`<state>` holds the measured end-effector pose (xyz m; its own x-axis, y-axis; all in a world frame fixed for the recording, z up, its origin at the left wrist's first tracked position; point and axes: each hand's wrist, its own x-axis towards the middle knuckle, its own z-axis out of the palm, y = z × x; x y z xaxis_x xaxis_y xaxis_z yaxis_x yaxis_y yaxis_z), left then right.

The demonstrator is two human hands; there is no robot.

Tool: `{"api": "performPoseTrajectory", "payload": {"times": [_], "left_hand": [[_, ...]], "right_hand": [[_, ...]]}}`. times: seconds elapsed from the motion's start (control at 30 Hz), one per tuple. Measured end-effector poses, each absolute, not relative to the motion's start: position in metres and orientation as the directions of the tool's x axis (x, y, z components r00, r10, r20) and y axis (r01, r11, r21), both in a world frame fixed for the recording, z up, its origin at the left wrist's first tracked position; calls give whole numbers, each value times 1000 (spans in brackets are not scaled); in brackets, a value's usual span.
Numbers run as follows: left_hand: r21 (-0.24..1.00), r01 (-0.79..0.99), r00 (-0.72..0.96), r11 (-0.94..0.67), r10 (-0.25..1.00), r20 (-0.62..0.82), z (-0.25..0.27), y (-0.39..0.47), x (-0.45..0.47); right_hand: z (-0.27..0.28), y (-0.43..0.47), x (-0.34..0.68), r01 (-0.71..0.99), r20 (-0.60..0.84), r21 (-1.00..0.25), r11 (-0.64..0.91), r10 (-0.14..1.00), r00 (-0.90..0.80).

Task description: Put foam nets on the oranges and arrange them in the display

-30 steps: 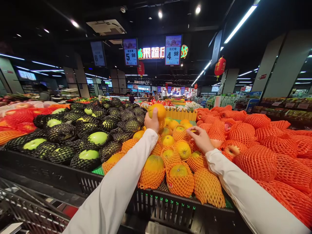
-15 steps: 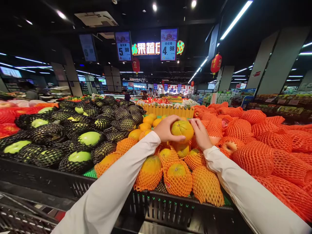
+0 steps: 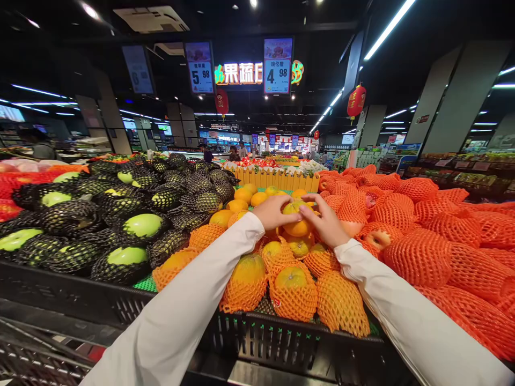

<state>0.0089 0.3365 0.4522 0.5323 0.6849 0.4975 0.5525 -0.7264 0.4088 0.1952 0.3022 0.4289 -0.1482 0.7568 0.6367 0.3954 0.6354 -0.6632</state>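
Above the pile, a bare orange (image 3: 298,229) sits between my two hands. My left hand (image 3: 276,212) curls round its left side, with the thumb laid across its front. My right hand (image 3: 326,221) bends round the right side, thumb on the front and fingers over the top. Right below is another orange (image 3: 301,248). Nearer me are several oranges in orange foam nets, one of them a netted orange (image 3: 293,284) at the front with its top bare. Part of the held fruit is covered by my fingers.
Left of the oranges lie green apples (image 3: 144,225) in black nets. To the right are fruits in red foam nets (image 3: 418,254). A black crate edge (image 3: 277,343) runs along the front; a yellow picket fence (image 3: 277,180) stands behind. A cart (image 3: 36,348) is at lower left.
My right hand has moved from the orange's right side up and over its top and front, closer to my left hand. The orange sits slightly lower and to the left. The view has shifted a little.
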Motion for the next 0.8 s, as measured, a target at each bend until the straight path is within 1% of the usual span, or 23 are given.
{"api": "performPoseTrajectory", "payload": {"times": [0.07, 0.17, 0.23, 0.3, 0.37, 0.47, 0.53, 0.6, 0.63, 0.7, 0.8], "left_hand": [[413, 605, 475, -681, 725, 499, 451, 340, 8], [450, 602, 449, -660, 746, 493, 450, 341, 7], [479, 572, 431, -666, 741, 515, 450, 340, 8], [500, 531, 384, -684, 721, 577, 451, 340, 8], [508, 499, 271, -702, 683, 678, 453, 339, 7], [525, 502, -13, -687, 601, 799, 456, 341, 3], [546, 519, -185, -658, 537, 823, 458, 344, 0], [558, 531, -285, -638, 485, 827, 458, 347, -2], [559, 533, -309, -635, 469, 827, 458, 348, -3], [557, 537, -313, -633, 464, 829, 456, 350, -2], [543, 543, -273, -641, 476, 836, 454, 351, 0]], "right_hand": [[428, 301, 195, 449, 623, -623, 640, 753, -210], [427, 301, 195, 501, 594, -587, 636, 759, -266], [426, 301, 194, 518, 583, -588, 622, 769, -261], [426, 301, 192, 537, 588, -589, 604, 776, -228], [425, 300, 191, 570, 604, -573, 589, 773, -192], [426, 295, 189, 588, 673, -511, 627, 717, -180], [427, 291, 187, 541, 725, -477, 693, 658, -203], [426, 289, 184, 456, 748, -486, 746, 624, -224], [426, 288, 183, 412, 740, -508, 757, 628, -241], [424, 289, 180, 356, 680, -559, 748, 660, -319], [422, 291, 179, 367, 536, -606, 706, 703, -467]]}}
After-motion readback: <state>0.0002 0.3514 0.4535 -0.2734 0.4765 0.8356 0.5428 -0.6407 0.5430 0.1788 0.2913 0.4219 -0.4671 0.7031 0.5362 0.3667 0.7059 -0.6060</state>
